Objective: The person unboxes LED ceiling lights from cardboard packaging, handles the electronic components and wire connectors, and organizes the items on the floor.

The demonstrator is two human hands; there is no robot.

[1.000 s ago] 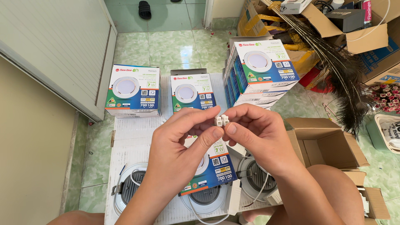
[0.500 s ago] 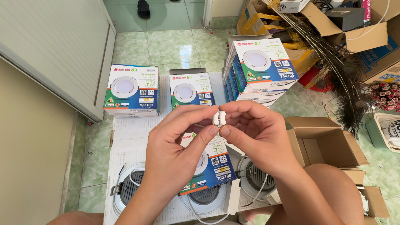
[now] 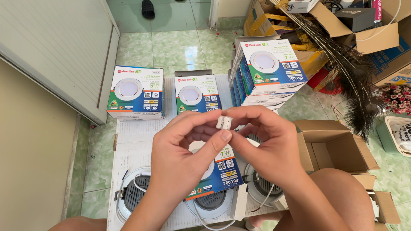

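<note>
A: What is held up in the middle of the view?

B: A small white connector is pinched between both hands, above the white board that is laid on the green tiled floor. The left hand is closed on it from the near side, with the thumb pressed just under it and the forefinger curled over the top. The right hand is closed on its other end, with the fingertips bent inward.

A: Is anything else gripped?

B: Nothing else is seen in either hand. Only the connector is held, and the fingers are drawn in tight around it.

A: What is found underneath?

B: A blue and white lamp box is partly covered by the hands. Three round white ceiling lamps are laid face down on the board: one at the left, one in the middle, one at the right, with thin white wires trailing from them.

A: And farther off?

B: Two more lamp boxes are stood at the far edge of the board, and a stack of the same boxes is set just beside them. An open brown carton is placed near the right hand, beside a bare knee.
</note>
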